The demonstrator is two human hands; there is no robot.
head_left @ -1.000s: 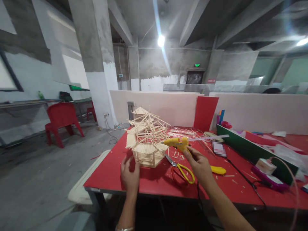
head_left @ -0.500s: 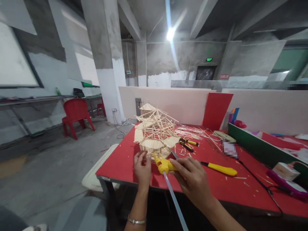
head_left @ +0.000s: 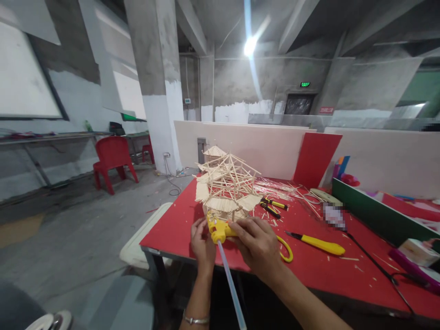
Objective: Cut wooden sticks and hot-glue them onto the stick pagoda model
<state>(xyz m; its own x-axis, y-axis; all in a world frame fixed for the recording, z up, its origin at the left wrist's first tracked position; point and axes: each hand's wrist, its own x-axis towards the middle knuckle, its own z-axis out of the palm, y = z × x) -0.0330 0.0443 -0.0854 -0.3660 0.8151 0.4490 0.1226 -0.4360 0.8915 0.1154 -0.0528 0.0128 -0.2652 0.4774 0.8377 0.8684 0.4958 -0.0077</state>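
A pavilion model [head_left: 227,188] built of thin wooden sticks stands near the left front corner of the red table [head_left: 172,231]. My right hand [head_left: 256,243] is closed round a yellow glue gun [head_left: 220,229], its nozzle against the model's base and a clear glue stick [head_left: 232,286] trailing back toward me. My left hand [head_left: 202,243] rests beside the gun at the model's base, fingers curled; whether it grips anything is hidden.
Yellow-handled scissors [head_left: 287,250], a yellow-handled knife [head_left: 318,245] and small cutters [head_left: 271,205] lie right of the model among loose sticks. A black cable [head_left: 371,263], a green board [head_left: 374,213] and a red panel [head_left: 316,158] are further right. A red chair [head_left: 113,158] stands on the left.
My right hand swung the glue gun from beside the model's roof down and round to its front base. My left hand stayed at the base. The view shifted left.
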